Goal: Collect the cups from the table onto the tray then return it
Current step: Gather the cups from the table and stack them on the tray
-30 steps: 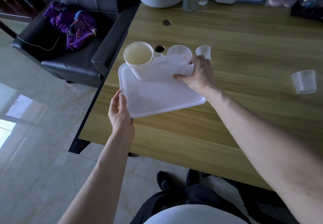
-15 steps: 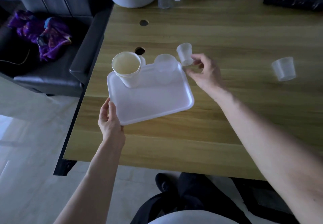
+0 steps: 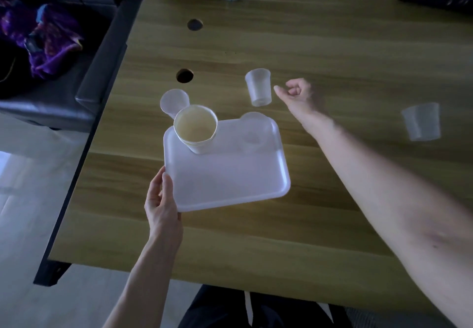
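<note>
Cups half gathered, tray (image 3: 230, 174) in my left hand (image 3: 162, 202).

Paper cup (image 3: 195, 129) and a clear cup (image 3: 253, 133) stand on the tray; another clear cup (image 3: 258, 87) sits beyond its far right corner, just beside my curled, empty right hand (image 3: 298, 94). A fourth cup (image 3: 422, 121) stands well right.

My left hand (image 3: 161, 207) grips the white tray (image 3: 230, 174) by its near-left corner; a paper cup (image 3: 195, 129) and clear cup (image 3: 253, 133) stand on it. My right hand (image 3: 298, 94), fingers curled and holding nothing, is just beside a clear cup on the table (image 3: 258, 87); another clear cup (image 3: 422, 121) stands far right.
</note>
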